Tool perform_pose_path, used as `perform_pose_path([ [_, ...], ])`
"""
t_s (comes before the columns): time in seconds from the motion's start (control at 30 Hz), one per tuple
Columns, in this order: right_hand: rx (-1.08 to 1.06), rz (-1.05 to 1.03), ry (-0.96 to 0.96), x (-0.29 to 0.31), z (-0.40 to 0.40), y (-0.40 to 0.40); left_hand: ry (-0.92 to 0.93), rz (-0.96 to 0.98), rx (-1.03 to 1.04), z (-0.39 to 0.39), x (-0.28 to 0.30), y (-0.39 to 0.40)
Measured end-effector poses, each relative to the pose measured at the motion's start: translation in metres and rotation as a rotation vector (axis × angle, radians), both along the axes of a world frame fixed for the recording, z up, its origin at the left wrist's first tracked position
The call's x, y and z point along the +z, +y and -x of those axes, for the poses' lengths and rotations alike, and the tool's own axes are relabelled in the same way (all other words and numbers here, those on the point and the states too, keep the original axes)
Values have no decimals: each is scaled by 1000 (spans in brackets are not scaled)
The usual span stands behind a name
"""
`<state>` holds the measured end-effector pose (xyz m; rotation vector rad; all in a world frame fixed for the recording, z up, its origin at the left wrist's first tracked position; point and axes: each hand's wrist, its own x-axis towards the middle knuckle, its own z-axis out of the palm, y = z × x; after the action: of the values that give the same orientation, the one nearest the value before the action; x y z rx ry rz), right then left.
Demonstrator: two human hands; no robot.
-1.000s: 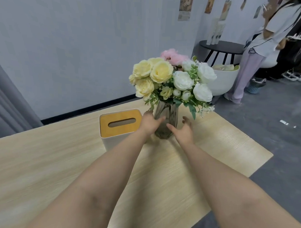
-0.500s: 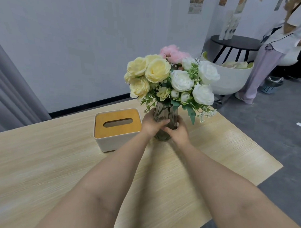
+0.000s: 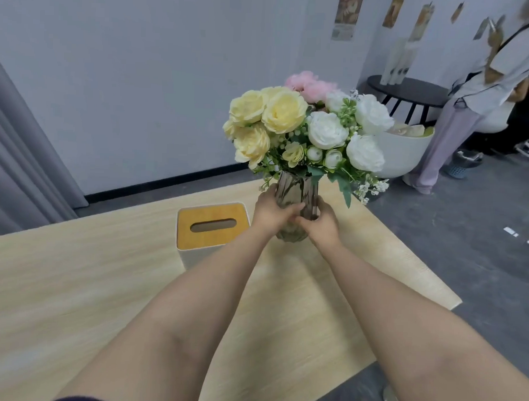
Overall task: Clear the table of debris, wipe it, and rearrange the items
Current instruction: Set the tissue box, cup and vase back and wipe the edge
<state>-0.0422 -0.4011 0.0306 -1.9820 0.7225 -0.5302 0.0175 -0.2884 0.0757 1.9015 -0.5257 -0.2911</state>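
While both hands (image 3: 298, 221) clasp vase (image 3: 296, 189) (previously apart), tissue box (image 3: 211, 228) beside

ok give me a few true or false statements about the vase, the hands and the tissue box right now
1. Both hands hold the vase. True: the left hand and right hand wrap its glass body.
2. The tissue box stands right of the vase. False: it stands left of it.
3. The flowers are all red. False: they are yellow, white and pink.
4. The vase is upright. True.
5. A tissue sticks out of the box slot. False: the slot shows no tissue.
6. The box sits on the table. True.
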Motion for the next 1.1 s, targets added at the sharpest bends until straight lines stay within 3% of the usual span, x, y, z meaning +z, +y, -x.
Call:
perform_pose_path([
  [0.23, 104, 2, -69, 65, -34, 55, -39, 57, 68, -21, 63, 61],
  [0.47, 197, -59, -75, 75, -92, 155, -72, -12, 185, -65, 81, 163],
  [0.73, 333, -66, -47, 41, -161, 296, 9, -28, 338, -116, 50, 304],
  [1.1, 524, -70, 82, -32, -235, 459, 51, -65, 552, -181, -38, 471],
])
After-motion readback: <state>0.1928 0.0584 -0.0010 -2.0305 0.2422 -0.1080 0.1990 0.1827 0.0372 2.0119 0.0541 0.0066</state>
